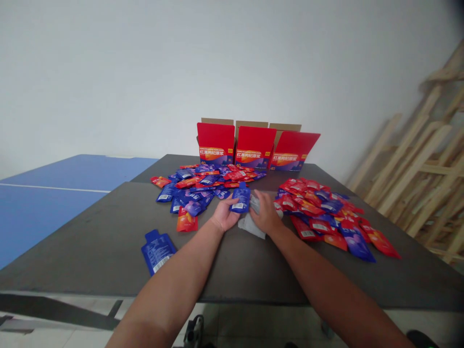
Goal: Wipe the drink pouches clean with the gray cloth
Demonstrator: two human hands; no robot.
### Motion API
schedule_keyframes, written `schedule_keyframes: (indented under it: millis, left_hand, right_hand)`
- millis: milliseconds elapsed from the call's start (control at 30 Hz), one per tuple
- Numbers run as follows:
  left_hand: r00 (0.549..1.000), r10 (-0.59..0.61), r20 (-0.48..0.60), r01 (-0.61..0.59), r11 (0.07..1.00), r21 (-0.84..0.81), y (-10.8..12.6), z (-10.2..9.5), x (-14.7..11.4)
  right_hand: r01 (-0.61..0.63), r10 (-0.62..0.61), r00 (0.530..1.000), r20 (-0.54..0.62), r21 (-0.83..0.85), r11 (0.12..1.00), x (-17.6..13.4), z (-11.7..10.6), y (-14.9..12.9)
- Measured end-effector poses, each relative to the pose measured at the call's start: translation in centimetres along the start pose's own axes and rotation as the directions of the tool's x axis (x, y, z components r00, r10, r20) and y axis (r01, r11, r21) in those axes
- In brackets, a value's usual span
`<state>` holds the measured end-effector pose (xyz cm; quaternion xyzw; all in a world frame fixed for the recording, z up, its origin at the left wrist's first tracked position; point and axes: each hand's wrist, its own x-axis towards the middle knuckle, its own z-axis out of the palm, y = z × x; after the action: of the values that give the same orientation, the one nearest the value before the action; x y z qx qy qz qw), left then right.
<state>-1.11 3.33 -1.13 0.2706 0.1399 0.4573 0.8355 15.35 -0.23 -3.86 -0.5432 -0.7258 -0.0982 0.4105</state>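
Over the middle of the dark table, my left hand (224, 216) is closed on a blue spouted pouch (241, 199), its white barcode label facing me. Just to the right, my right hand (267, 213) is closed around a crumpled grey cloth (253, 227), part of which hangs below the fingers. The cloth is beside the pouch; whether they touch I cannot tell. Another blue pouch (158, 251) lies alone near the front left, partly covered by my left forearm. An orange-red pouch (187, 220) lies left of my left hand.
Behind my hands lies a heap of red and blue pouches (209, 181). A second heap (319, 208) spreads out on the right. Three open red cartons (255, 147) stand side by side at the back. A blue table (54, 203) adjoins on the left; wooden slats (409, 159) lean at right.
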Motion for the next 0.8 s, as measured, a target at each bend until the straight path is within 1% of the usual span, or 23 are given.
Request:
schedule_keyframes:
  millis: [100,167,267,333,467,600,700,800]
  left_hand:
    - [0.998,0.014,-0.063,-0.014,1.000,-0.001,-0.5,0.3,0.3]
    - [0.995,0.018,-0.102,-0.017,1.000,0.013,-0.9,0.4,0.5]
    - [0.990,0.010,-0.143,-0.008,1.000,0.013,-1.4,0.5,0.7]
    - [0.990,-0.020,-0.143,0.020,1.000,-0.004,-1.6,0.5,0.8]
    - [0.994,-0.068,-0.091,0.068,0.998,-0.001,-1.8,0.6,0.7]
    - [0.988,-0.089,-0.126,0.098,0.993,0.071,-1.9,0.7,0.5]
    - [0.986,-0.122,-0.118,0.135,0.985,0.110,-2.0,0.7,0.4]
    - [0.986,-0.132,-0.106,0.146,0.981,0.131,-2.3,0.6,0.4]
  right_hand:
    - [0.156,-0.155,0.987,0.040,-0.012,0.988,0.0,-0.4,-1.0]
    - [0.220,-0.217,0.973,0.083,-0.023,0.975,0.0,-0.6,-1.2]
    - [0.245,-0.238,0.962,0.130,-0.042,0.969,0.1,-0.8,-0.9]
    - [0.245,-0.235,0.963,0.134,-0.063,0.967,0.1,-0.9,-0.5]
    - [0.213,-0.207,0.976,0.065,-0.109,0.971,0.5,-2.1,0.0]
    - [0.130,-0.141,0.989,-0.048,-0.182,0.975,1.5,-4.8,1.4]
    - [0.013,-0.031,0.997,-0.070,-0.254,0.967,2.4,-7.6,3.9]
    - [-0.081,0.085,0.996,-0.004,-0.343,0.936,2.8,-10.5,7.7]
